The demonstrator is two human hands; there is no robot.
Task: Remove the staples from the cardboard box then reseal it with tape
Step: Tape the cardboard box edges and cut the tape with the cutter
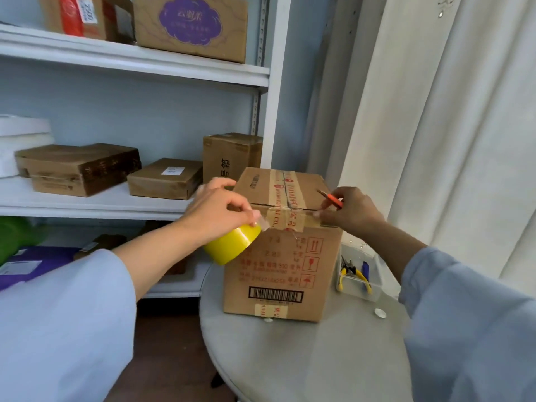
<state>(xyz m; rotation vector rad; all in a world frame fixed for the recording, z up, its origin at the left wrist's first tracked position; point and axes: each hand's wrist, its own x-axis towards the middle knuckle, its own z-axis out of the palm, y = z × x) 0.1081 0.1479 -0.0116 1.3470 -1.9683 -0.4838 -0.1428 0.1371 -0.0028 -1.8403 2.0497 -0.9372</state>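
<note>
A brown cardboard box (278, 274) with red print and a barcode stands on a round grey table (304, 358). Old printed tape runs over its top seam and front edge. My left hand (220, 210) holds a yellow tape roll (232, 245) at the box's upper left front corner, with clear tape stretched from the roll along the top front edge. My right hand (348, 213) presses on the box's upper right front corner and grips a small orange-handled tool (332, 198), its tip pointing up and left.
A clear plastic tray (374, 288) with yellow-handled pliers and a blue tool sits right of the box. White shelves (116, 204) with several cardboard parcels stand to the left and behind. A pale curtain (449, 140) hangs on the right.
</note>
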